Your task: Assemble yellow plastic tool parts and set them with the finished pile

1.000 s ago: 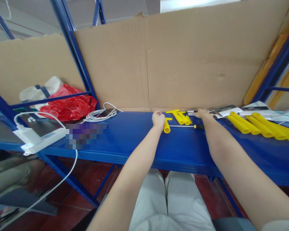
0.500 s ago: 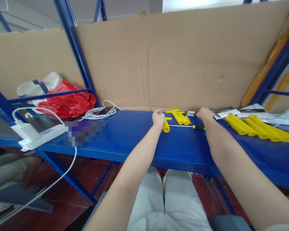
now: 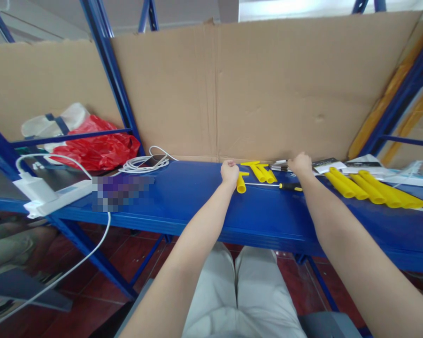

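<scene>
My left hand (image 3: 229, 172) is closed on a yellow T-shaped plastic tube piece (image 3: 241, 185), whose open round end faces me. Beside it, a screwdriver (image 3: 288, 187) lies on the blue shelf, its thin shaft pointing toward that piece and its black-and-yellow handle below my right hand. My right hand (image 3: 300, 164) is closed near the back of the shelf, by some small silvery and dark parts (image 3: 279, 164). Its fingertips are hidden, so I cannot make out what they hold. Between the hands, more yellow T-shaped pieces (image 3: 260, 173) lie near the cardboard.
Several yellow tubes (image 3: 375, 188) lie at right, with black-and-white packets (image 3: 329, 164) behind them. A cardboard sheet (image 3: 267, 89) closes the back. At left are coiled white cable (image 3: 141, 165), a red plastic bag (image 3: 98, 145) and a white power strip (image 3: 68, 196).
My right hand has shifted slightly up and right, leaving more of the screwdriver handle showing. My left hand stays at the yellow piece. The whole view has shifted a little.
</scene>
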The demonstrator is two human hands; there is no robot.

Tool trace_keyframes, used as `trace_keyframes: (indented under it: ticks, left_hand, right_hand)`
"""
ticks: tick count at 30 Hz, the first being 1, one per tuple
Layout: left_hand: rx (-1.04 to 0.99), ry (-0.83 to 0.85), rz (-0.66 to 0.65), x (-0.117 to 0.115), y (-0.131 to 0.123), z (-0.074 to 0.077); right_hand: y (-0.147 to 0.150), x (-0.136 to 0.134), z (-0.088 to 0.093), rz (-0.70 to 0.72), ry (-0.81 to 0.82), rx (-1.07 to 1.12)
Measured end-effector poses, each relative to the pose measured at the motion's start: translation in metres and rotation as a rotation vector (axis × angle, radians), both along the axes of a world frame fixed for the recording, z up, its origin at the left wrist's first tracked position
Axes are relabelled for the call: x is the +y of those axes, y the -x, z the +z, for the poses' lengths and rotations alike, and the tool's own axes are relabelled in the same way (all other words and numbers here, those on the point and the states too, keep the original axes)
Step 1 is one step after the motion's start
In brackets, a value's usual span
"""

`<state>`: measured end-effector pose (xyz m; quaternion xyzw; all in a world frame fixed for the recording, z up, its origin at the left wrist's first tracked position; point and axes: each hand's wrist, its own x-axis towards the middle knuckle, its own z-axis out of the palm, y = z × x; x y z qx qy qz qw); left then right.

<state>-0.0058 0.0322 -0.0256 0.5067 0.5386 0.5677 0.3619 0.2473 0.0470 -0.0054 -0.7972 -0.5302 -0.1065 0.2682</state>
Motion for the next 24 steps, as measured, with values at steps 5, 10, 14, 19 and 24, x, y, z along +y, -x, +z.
trace_keyframes:
  ticks: [5,10,14,19,24]
  left_hand:
    - [0.028,-0.091,-0.016,0.000,-0.001,0.002]
    - [-0.024,-0.162,-0.124,-0.007,-0.003,0.008]
    - [-0.004,-0.134,-0.296,-0.018,-0.008,0.012]
    - [0.020,-0.094,-0.388,-0.024,-0.010,0.013]
    - [-0.004,-0.094,-0.355,-0.021,-0.010,0.013]
  right_hand:
    - [0.013,-0.019,0.011,0.042,-0.205,0.072]
    - [0.038,-0.031,0.023,0.140,-0.321,0.088]
    - [0.062,-0.042,0.021,0.203,-0.311,0.134]
    - [0.082,-0.050,0.013,0.293,-0.298,0.250]
    - [0.082,-0.046,0.010,0.332,-0.287,0.327]
